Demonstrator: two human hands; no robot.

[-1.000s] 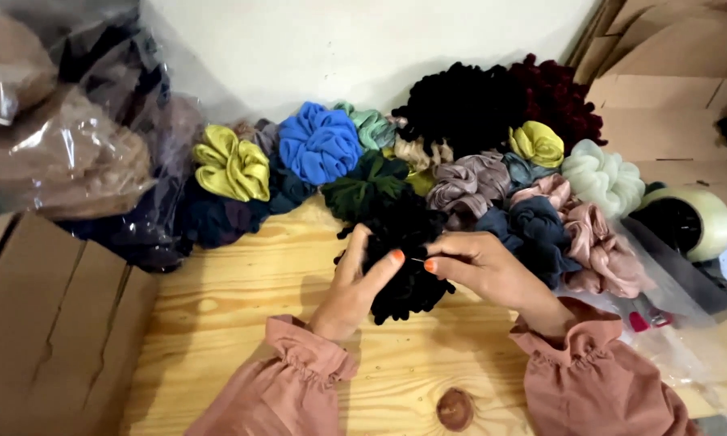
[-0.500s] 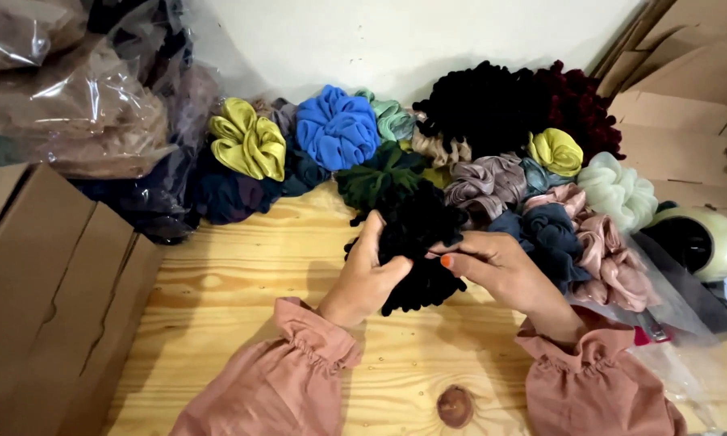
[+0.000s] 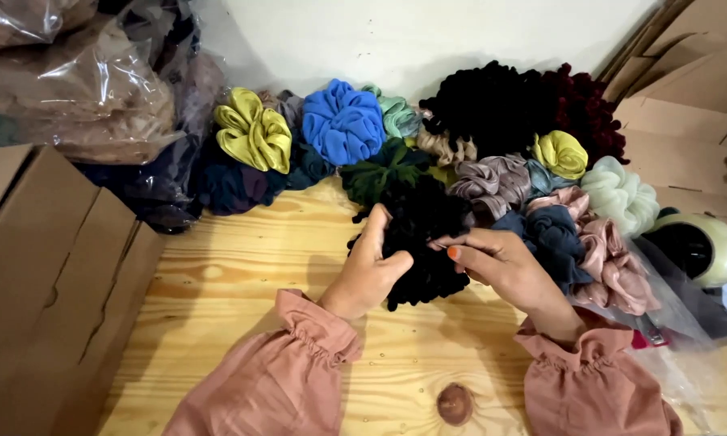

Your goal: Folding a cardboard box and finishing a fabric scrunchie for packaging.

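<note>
A black ruffled scrunchie [image 3: 421,234] lies on the wooden table [image 3: 242,274], held between both hands. My left hand [image 3: 371,266] grips its left side with the fingers curled into the fabric. My right hand [image 3: 501,262] pinches its right edge between thumb and forefinger. Both wrists wear dusty pink sleeves with gathered cuffs. Behind the hands a heap of scrunchies runs along the wall: yellow-green [image 3: 253,133], blue [image 3: 343,121], dark green [image 3: 380,171], black [image 3: 484,101], pink [image 3: 614,262].
Brown cardboard boxes [image 3: 49,266] stand at the left, with clear plastic bags of fabric [image 3: 89,89] above them. More flat cardboard [image 3: 686,81] leans at the right. A roll of tape [image 3: 698,246] sits at the right edge.
Both hands stay on the black scrunchie and have closed tighter on it. The view has shifted slightly, so the pile sits lower and more to the right.
</note>
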